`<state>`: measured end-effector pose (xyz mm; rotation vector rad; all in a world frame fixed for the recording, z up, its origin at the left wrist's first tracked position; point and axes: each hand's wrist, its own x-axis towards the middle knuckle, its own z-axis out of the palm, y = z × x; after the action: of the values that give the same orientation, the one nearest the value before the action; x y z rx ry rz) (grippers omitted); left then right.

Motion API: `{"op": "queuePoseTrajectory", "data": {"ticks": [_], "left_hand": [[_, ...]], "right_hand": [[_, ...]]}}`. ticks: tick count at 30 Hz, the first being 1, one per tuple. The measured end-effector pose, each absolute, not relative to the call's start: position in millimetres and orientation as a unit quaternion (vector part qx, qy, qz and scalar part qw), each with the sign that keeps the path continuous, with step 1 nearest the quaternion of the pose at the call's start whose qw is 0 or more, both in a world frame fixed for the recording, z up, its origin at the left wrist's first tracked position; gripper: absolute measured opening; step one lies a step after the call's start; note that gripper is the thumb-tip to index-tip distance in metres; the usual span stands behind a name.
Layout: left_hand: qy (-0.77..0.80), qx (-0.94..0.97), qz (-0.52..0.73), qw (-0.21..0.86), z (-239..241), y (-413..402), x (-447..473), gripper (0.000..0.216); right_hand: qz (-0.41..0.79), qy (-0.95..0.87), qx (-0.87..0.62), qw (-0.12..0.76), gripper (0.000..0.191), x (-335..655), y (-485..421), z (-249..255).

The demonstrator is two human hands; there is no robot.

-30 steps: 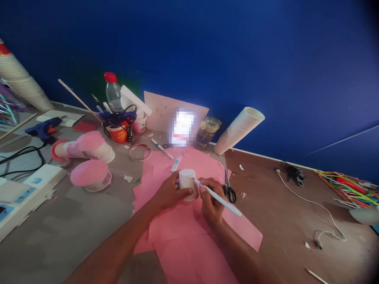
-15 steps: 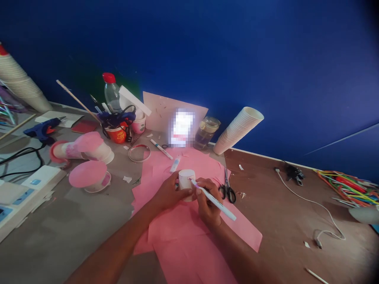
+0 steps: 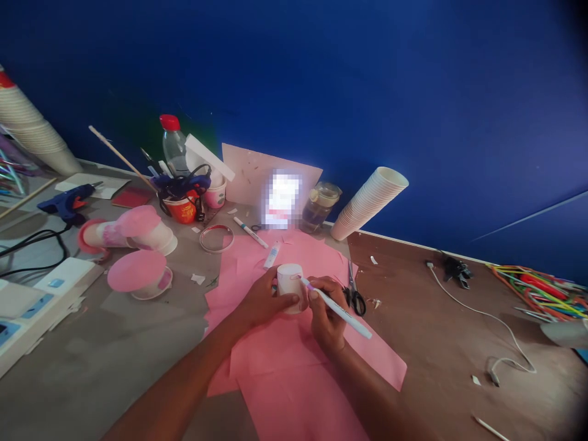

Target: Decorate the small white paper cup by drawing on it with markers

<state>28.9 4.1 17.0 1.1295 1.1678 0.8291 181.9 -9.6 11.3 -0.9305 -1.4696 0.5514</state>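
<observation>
Over the pink paper, my left hand is closed around a small white paper cup. The cup seems to be bottom up, and a thin purplish line shows on its side. In my right hand is a white marker, gripped like a pen. Its purple-tipped end is at the cup's right side; whether it touches the cup I cannot tell. Black-handled scissors lie just right of my right hand. A second marker rests beyond the cup, near a white tube-like piece.
Pink-trimmed paper-cup pieces, a glue gun and a power strip are at left. A glass jar and a leaning cup stack stand by the wall. A white cable and coloured sticks lie at right.
My right hand and the marker have shifted slightly right, the tip moving from the cup's front toward its right side. A longer purplish line now shows. My left hand stays nearly still.
</observation>
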Motion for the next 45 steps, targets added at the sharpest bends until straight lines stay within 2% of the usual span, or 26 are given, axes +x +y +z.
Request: {"op": "queuePoseTrajectory", "data": {"ticks": [9, 14, 19, 24, 27, 32, 40, 45], "left_hand": [[0.505, 0.490, 0.356, 0.614, 17.7, 4.2, 28.7, 0.060], [0.501, 0.478, 0.369, 0.620, 18.0, 4.9, 28.3, 0.063], [0.493, 0.486, 0.373, 0.618, 11.2, 8.9, 23.2, 0.061], [0.464, 0.492, 0.411, 0.611, 10.2, 11.6, 20.4, 0.062], [0.443, 0.481, 0.423, 0.627, 9.5, 11.4, 20.6, 0.056], [0.423, 0.500, 0.408, 0.636, 4.5, 9.9, 20.5, 0.047], [0.425, 0.488, 0.389, 0.656, 3.2, 6.3, 25.3, 0.067], [0.443, 0.497, 0.383, 0.641, -0.5, 5.2, 27.8, 0.071]], "right_hand": [[0.265, -0.626, -0.398, 0.616, 0.006, 181.8, -10.0, 7.5], [0.324, -0.523, -0.424, 0.665, 0.021, 174.9, -10.1, 5.0], [0.261, -0.520, -0.470, 0.664, 0.025, 171.3, -2.4, 4.9], [0.283, -0.513, -0.512, 0.628, 0.031, 172.0, 1.7, -1.9], [0.319, -0.522, -0.515, 0.601, 0.033, 171.9, -0.4, -8.2], [0.304, -0.560, -0.507, 0.580, 0.035, 172.9, -3.6, -14.6], [0.244, -0.613, -0.508, 0.553, 0.035, 172.3, -8.6, -4.3], [0.234, -0.616, -0.503, 0.559, 0.035, 171.5, -10.6, -6.1]]}}
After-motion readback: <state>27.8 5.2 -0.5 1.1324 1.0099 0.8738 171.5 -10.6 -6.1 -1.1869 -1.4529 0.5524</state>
